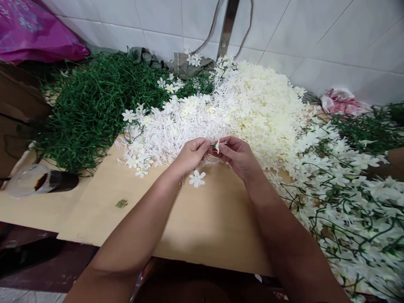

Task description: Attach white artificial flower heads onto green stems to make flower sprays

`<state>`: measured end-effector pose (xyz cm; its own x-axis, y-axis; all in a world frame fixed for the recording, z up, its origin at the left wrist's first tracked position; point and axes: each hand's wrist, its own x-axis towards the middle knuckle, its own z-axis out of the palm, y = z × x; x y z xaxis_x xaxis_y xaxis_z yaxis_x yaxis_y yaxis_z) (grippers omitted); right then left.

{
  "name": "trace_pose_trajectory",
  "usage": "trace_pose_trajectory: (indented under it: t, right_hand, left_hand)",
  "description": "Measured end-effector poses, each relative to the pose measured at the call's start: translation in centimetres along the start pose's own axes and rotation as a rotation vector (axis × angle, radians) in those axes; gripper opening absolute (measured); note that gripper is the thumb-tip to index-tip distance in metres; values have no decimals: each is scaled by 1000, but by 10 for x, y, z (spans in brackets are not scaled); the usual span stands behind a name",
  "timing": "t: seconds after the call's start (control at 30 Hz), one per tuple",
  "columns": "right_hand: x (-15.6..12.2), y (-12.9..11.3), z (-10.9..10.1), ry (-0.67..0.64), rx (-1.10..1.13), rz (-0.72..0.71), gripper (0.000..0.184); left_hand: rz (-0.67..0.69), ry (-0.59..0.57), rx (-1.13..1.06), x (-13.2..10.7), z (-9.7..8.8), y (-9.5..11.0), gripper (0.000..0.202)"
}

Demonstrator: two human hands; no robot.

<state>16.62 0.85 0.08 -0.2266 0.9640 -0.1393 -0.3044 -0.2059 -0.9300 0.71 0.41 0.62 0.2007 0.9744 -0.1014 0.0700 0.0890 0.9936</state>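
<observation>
My left hand (192, 155) and my right hand (237, 155) meet over a tan cardboard sheet (151, 210), fingers pinched together. Between the fingertips is a small white artificial flower on a green stem (217, 145). One white flower (197, 178) hangs or lies just below my left hand. Right behind the hands lies a heap of white stamen pieces (176, 126) and a large pile of cream petals (268, 105).
A mound of green plastic stems (91, 101) fills the back left. Finished flower stems (353, 210) cover the right side. A clear plastic cup with dark liquid (34, 181) lies at the left. A magenta bag (34, 33) and white tiled wall stand behind.
</observation>
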Motion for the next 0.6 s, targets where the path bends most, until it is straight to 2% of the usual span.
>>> trace_pose_trajectory:
  t: [0.3, 0.47, 0.6]
  right_hand:
    - [2, 5, -6, -23, -34, -22, 39]
    - [0, 5, 6, 24, -128, -106, 45]
    - [1, 3, 15, 0, -251, -146, 46]
  left_hand:
    - [124, 11, 54, 0, 2, -5, 29]
    - [96, 27, 89, 1, 3, -1, 23]
    - [54, 51, 53, 4, 4, 1, 24]
